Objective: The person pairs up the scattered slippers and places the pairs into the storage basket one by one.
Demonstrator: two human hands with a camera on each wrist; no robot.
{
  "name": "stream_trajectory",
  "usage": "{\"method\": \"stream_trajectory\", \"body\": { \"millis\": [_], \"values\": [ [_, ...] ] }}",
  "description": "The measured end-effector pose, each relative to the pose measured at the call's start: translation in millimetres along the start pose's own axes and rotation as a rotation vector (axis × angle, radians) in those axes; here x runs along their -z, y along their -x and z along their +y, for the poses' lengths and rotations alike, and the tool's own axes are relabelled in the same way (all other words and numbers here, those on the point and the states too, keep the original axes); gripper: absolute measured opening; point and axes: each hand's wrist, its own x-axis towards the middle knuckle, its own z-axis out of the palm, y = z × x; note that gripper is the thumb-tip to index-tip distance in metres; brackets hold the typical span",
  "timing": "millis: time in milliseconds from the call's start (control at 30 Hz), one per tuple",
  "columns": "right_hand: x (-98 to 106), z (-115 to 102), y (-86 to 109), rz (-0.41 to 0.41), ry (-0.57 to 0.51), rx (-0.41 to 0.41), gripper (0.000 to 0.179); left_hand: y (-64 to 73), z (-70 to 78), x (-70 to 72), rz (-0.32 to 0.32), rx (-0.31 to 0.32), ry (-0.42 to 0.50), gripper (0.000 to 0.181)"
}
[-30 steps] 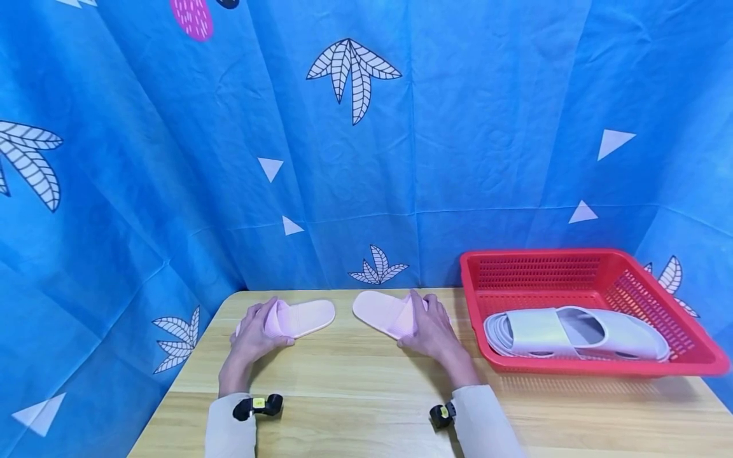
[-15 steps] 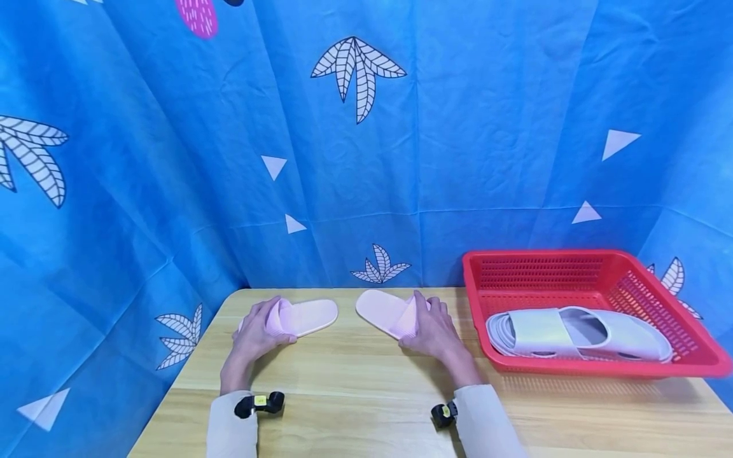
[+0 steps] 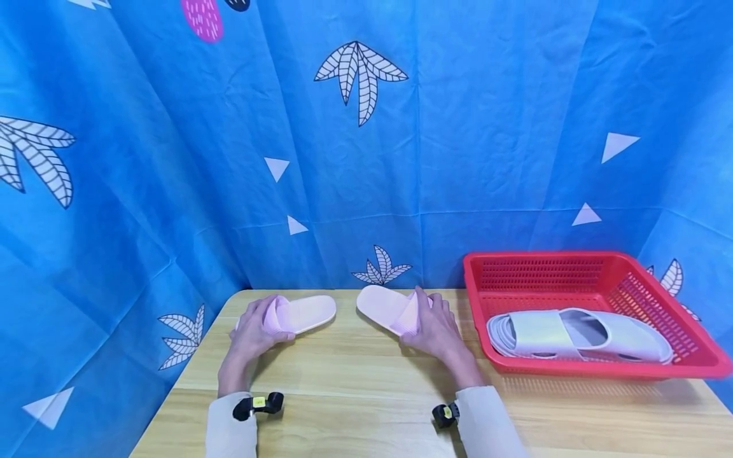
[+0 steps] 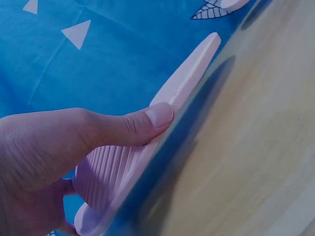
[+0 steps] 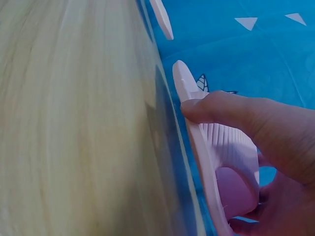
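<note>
My left hand (image 3: 252, 334) grips a pale pink slide slipper (image 3: 309, 312) by its ribbed strap end at the back left of the table. In the left wrist view, the thumb presses the sole edge of this slipper (image 4: 189, 73). My right hand (image 3: 436, 326) holds the matching pink slipper (image 3: 379, 305) the same way. The right wrist view has the thumb on the side of that slipper's sole (image 5: 198, 147), with other fingers behind the strap. Their bare ends point toward each other, apart. Whether the soles touch the table I cannot tell.
A red plastic basket (image 3: 595, 367) stands at the right on the wooden table (image 3: 343, 394). Inside it lie white slippers (image 3: 544, 331), one overlapping another. A blue patterned curtain (image 3: 475, 127) hangs behind the table and along its left side.
Both hands and the two pink slippers have shifted very slightly upward in the head view. The head view itself has moved a little. Both grips look the same.
</note>
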Motion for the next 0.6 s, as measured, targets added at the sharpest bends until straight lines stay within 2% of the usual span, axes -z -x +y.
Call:
{"method": "stream_trajectory", "body": {
  "millis": [200,400,600],
  "values": [
    [4,-3,0.5,0.026,-0.006,0.018,0.117,4.3,2.2,8.2,0.045,-0.028,-0.002,0.11],
    [14,-9,1.2,0.102,0.006,0.07,0.116,7.3,7.7,18.0,0.091,-0.059,-0.013,0.11],
    [24,-15,2.4,0.139,0.001,0.098,0.116,9.9,12.7,26.0,0.131,-0.078,-0.014,0.11]
  ]
}}
